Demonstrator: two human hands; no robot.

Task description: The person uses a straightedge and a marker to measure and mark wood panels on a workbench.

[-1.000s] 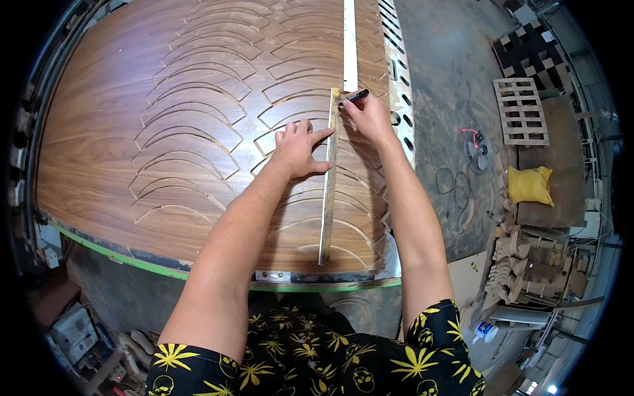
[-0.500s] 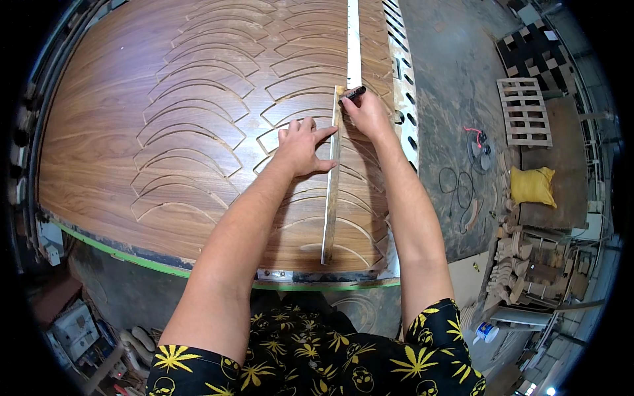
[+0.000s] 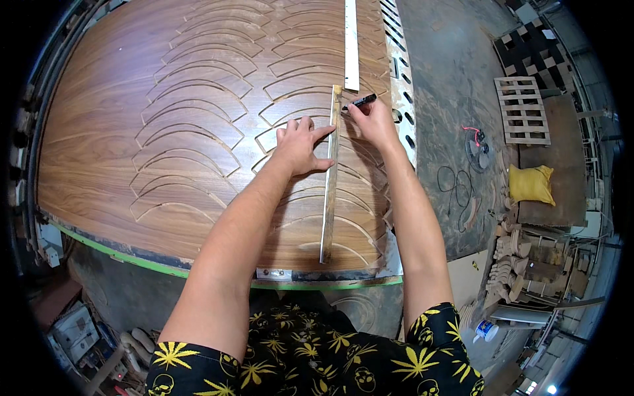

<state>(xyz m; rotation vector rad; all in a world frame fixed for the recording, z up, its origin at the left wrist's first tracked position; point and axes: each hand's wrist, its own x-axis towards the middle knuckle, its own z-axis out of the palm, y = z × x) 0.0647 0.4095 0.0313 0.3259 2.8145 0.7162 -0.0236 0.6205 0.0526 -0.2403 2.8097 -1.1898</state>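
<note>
Across the big wood-patterned board [image 3: 92, 125], two bare hands are at work near its right side. A long narrow strip [image 3: 329, 204] lies on the board, running from close to the near edge up past both hands, pale along its left side and brown along its right. The left hand [image 3: 297, 148] is spread beside it, thumb and forefinger wide apart with both tips against the strip's left side, the other fingers bent over the board. The right hand [image 3: 376, 124] is on the other side, thumb and fingers pinched narrow around a black marker [image 3: 362, 101]. The marker leans, its tip pointing left toward the strip, just beside the far end; I cannot tell whether the tip touches anything.

Just beyond the right hand lies a white ruler [image 3: 352, 53], its near end right beside the strip's far end. Rows of curved shapes [image 3: 188, 142] are cut into the board, to the left of the left hand and under the strip. Along the board's right side runs a white slotted metal edge [image 3: 401, 86], and its near side shows a green rim [image 3: 132, 256]. Off to the right, a pallet [image 3: 522, 111] stands out, with a yellow sack [image 3: 531, 185] near it.
</note>
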